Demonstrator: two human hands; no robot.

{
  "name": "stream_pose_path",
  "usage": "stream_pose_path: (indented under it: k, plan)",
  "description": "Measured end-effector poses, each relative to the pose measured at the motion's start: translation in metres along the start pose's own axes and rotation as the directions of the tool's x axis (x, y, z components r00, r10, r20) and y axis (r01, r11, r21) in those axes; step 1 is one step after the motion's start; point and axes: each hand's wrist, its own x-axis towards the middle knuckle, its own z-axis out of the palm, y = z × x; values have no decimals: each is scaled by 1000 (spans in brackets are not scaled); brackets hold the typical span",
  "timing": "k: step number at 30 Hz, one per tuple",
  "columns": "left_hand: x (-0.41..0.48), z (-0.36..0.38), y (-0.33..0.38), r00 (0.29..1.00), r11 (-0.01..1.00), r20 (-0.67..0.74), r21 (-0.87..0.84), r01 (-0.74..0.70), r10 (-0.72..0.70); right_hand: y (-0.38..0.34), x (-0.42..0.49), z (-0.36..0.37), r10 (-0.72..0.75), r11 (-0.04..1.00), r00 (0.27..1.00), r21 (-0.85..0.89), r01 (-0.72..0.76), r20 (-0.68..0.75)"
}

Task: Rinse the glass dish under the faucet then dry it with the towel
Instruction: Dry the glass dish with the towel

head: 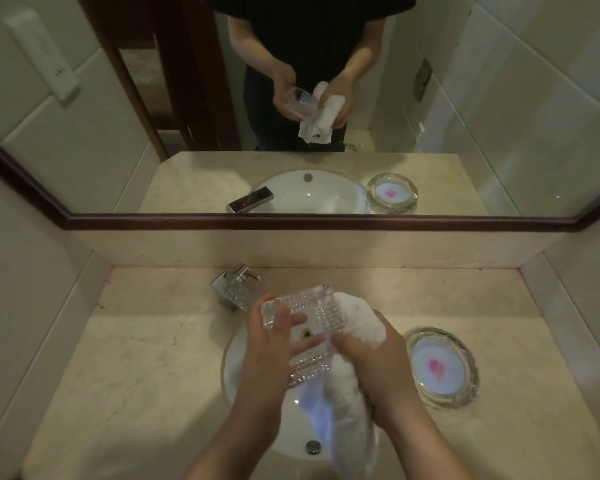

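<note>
The glass dish (pixel 305 336) is held over the sink (pixel 238 372) and pressed against the towel (pixel 355 327).
Its left edge is gripped in the curled fingers of the left hand (pixel 269 348); if wet, it could be pushed loose by the towel and chipped in the sink. The towel is bunched in the right hand (pixel 378 365), whose fingers are curled round it. Nothing is seen in the dish; the round glass bowl (pixel 442 367) at right holds a pale layer with a pink blot.

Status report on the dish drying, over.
Left hand grips glass dish over sink. Right hand holds towel against it. Nothing in the way.
</note>
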Motion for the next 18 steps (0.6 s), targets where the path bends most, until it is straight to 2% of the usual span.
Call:
stream_pose_path:
  k: [3, 7, 10, 14, 18]
  plan:
    - [0, 2, 3, 996, 997, -54, 24, -75, 76, -5, -9, 5, 22, 997, 999, 78, -25, 40]
    - [6, -10, 17, 998, 996, -19, 68, -55, 56, -16, -4, -1, 34, 992, 998, 119, -39, 48]
    - [7, -12, 22, 999, 990, 33, 135, -45, 41, -27, 4, -6, -33, 997, 997, 72, 28, 64]
    - [11, -13, 26, 992, 972, 91, 214, -101, 83, -32, 8, -2, -114, 993, 991, -15, 115, 75]
    - [14, -10, 24, 995, 982, 3, 161, -103, 104, -26, 0, 8, -146, 982, 988, -111, 151, 50]
